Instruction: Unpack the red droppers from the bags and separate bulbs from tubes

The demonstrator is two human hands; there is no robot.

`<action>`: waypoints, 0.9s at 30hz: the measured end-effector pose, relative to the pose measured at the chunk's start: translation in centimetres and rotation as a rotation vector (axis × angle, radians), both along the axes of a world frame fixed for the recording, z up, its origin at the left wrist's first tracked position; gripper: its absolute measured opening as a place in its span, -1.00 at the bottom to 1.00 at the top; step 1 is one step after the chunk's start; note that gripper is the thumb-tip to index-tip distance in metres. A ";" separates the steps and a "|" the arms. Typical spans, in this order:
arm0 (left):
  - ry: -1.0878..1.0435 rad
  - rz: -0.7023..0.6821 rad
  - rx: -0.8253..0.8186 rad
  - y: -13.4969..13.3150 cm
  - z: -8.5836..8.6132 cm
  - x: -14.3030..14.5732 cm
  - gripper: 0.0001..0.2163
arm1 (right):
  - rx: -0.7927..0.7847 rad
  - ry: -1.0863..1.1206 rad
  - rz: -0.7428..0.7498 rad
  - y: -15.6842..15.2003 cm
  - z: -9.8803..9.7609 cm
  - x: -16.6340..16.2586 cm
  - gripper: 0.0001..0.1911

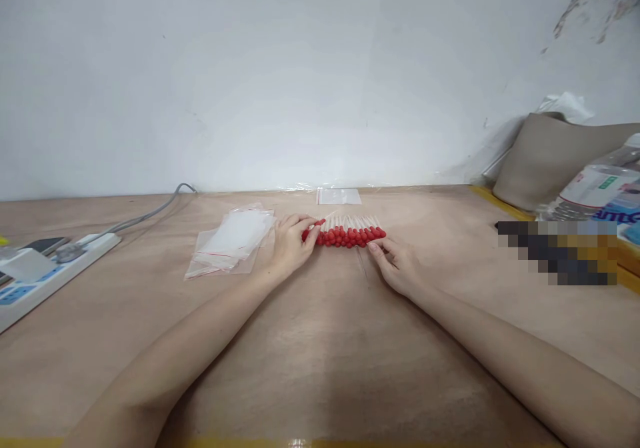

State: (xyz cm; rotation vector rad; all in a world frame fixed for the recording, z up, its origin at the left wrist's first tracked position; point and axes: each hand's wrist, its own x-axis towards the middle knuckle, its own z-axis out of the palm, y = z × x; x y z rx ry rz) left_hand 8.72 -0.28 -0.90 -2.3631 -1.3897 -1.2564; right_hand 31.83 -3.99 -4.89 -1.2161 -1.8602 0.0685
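A row of thin pale picks with red ball-like heads point(350, 237) lies on the wooden table, heads toward me and sticks pointing at the wall. At the row's left end, my left hand point(293, 245) has its thumb and forefinger closed around a few red heads. My right hand point(397, 267) is at the opposite end, its thumb and bent fingers against the outermost red heads. Left of my left hand is a loose stack of clear zip bags point(233, 241) with red lines. Another small clear bag point(340, 197) lies flat behind the picks.
A white power strip point(75, 271) with a grey cable point(145, 218) is on the left, beside a dark phone-like object point(47, 245). To the right are a grey-brown container point(545, 161), a plastic bottle point(595, 185) and a blurred-out dark item point(560, 251). A white wall point(280, 81) bounds the table's back.
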 end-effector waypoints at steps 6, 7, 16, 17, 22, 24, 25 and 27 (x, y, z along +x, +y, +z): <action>-0.055 -0.278 -0.074 -3.1 -1.5 -3.2 -0.80 | 0.176 0.001 0.028 -0.5 0.2 -0.2 -0.49; -0.031 -0.302 -0.084 -3.6 -1.9 -3.6 -0.81 | 0.196 -0.044 0.050 -0.8 0.3 -0.3 -0.45; -0.023 -0.346 -0.127 -4.6 -2.6 -3.4 -0.85 | 0.226 -0.285 0.198 -1.7 0.5 -1.8 -0.76; -0.012 -0.351 -0.129 -4.7 -2.5 -3.4 -0.85 | 0.217 -0.291 0.204 -1.7 0.5 -1.9 -0.75; 0.109 -0.358 -0.147 -5.6 -1.8 -3.1 -0.76 | 0.230 -0.381 0.261 -1.9 0.5 -2.9 -0.76; 0.164 -0.358 -0.128 -5.8 -1.6 -2.5 -0.66 | 0.243 -0.403 0.270 -2.0 0.6 -3.3 -0.77; 0.188 -0.363 -0.113 -5.8 -1.5 -2.2 -0.64 | 0.249 -0.408 0.271 -2.0 0.6 -3.4 -0.77; 0.220 -0.371 -0.077 -5.8 -1.6 -1.4 -0.71 | 0.258 -0.412 0.272 -2.0 0.6 -3.6 -0.77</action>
